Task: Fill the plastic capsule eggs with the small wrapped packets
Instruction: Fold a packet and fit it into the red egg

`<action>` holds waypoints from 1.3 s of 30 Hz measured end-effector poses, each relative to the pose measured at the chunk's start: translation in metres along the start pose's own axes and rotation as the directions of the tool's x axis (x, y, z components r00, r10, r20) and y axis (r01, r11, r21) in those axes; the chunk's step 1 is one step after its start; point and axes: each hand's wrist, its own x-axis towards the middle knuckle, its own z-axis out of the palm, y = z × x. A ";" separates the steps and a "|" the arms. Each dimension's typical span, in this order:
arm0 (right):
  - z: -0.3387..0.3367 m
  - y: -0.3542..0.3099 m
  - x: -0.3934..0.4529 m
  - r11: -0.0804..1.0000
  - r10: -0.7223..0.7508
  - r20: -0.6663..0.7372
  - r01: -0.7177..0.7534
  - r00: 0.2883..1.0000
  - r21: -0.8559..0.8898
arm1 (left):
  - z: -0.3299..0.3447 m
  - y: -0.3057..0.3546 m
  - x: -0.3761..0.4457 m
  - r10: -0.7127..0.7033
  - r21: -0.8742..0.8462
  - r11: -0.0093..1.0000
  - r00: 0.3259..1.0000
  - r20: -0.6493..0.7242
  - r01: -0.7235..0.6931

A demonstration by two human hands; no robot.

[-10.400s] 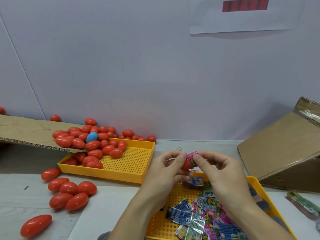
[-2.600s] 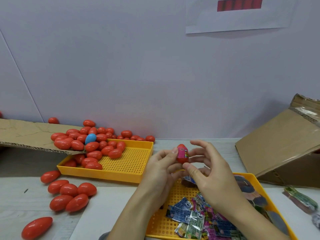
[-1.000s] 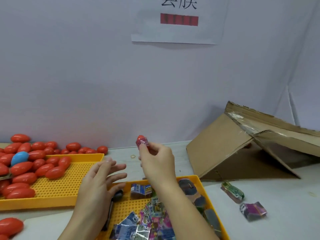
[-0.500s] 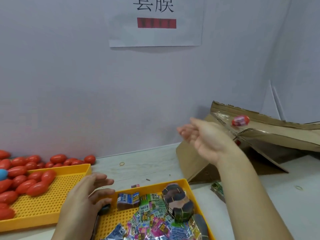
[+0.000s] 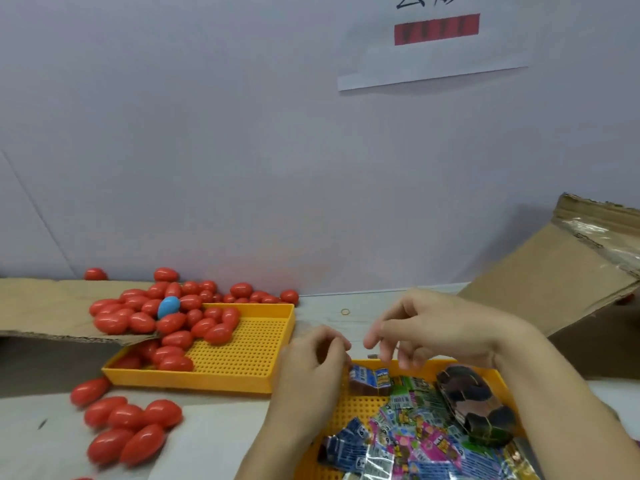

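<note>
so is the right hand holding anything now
No, it looks empty: the right hand hovers over the packet tray with fingers loosely curled and nothing visible between them.

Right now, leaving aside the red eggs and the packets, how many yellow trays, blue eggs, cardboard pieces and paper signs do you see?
Yellow trays: 2
Blue eggs: 1
Cardboard pieces: 2
Paper signs: 1
Total: 6
</note>
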 end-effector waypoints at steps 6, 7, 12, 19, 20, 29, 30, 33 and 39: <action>0.007 0.001 0.008 0.999 0.004 -0.001 -0.004 1.000 -0.045 | -0.025 -0.002 0.020 0.049 0.337 0.941 0.998 -0.029 -0.036; 0.007 0.001 0.009 0.999 0.000 0.004 0.000 1.000 -0.043 | -0.032 -0.004 0.028 0.060 0.406 0.913 0.998 -0.022 -0.046; 0.009 0.001 0.011 0.999 -0.008 0.000 0.008 1.000 -0.039 | -0.059 -0.016 0.079 0.099 0.642 0.764 0.995 -0.017 -0.065; 0.002 0.004 0.012 0.996 -0.016 -0.049 0.011 0.999 -0.085 | -0.047 -0.030 0.138 -0.042 0.889 0.457 0.998 0.044 -0.020; 0.000 0.005 0.012 0.994 -0.015 -0.075 0.007 0.997 -0.109 | -0.043 -0.028 0.144 -0.068 0.895 0.446 0.997 0.032 0.002; -0.007 0.013 0.016 0.989 -0.026 -0.125 0.007 0.992 -0.151 | -0.018 -0.038 0.169 -0.148 0.968 0.248 0.989 0.000 0.037; -0.008 0.014 0.017 0.989 -0.024 -0.125 0.005 0.992 -0.148 | -0.016 -0.039 0.169 -0.139 0.973 0.228 0.990 -0.004 0.036; -0.008 0.015 0.019 0.989 -0.014 -0.129 -0.005 0.992 -0.147 | -0.009 -0.037 0.166 -0.114 0.982 0.186 0.993 0.004 0.017; -0.007 0.018 0.021 0.981 0.018 -0.125 -0.041 0.992 -0.187 | 0.003 -0.012 0.146 0.048 0.965 0.225 0.991 0.127 -0.135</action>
